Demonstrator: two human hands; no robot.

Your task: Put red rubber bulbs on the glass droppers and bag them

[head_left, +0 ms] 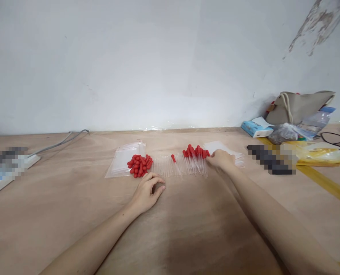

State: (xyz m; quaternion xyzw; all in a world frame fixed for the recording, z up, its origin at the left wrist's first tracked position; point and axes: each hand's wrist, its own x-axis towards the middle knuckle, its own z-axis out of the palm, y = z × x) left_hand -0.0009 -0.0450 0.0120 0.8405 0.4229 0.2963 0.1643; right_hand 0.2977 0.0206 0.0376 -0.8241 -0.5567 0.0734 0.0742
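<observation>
My left hand (150, 191) rests on the table with its fingers curled and a gap between thumb and forefinger, nothing in it. Just beyond it lies a heap of loose red rubber bulbs (139, 165). To the right of the heap is a row of clear glass tubes (162, 166) without bulbs. One dropper with a red bulb (173, 158) lies apart at the end of that row. Further right is a pile of red-bulbed droppers (197, 156). At its right edge my right hand (223, 159) has its fingertips closed at a dropper's red bulb.
Clear plastic bags (124, 162) lie under and left of the bulbs; more white bags (219, 147) lie behind my right hand. A tissue pack (255, 128), a grey bag (304, 109) and a yellow packet (315, 154) are at right. A power strip (15, 173) lies at left.
</observation>
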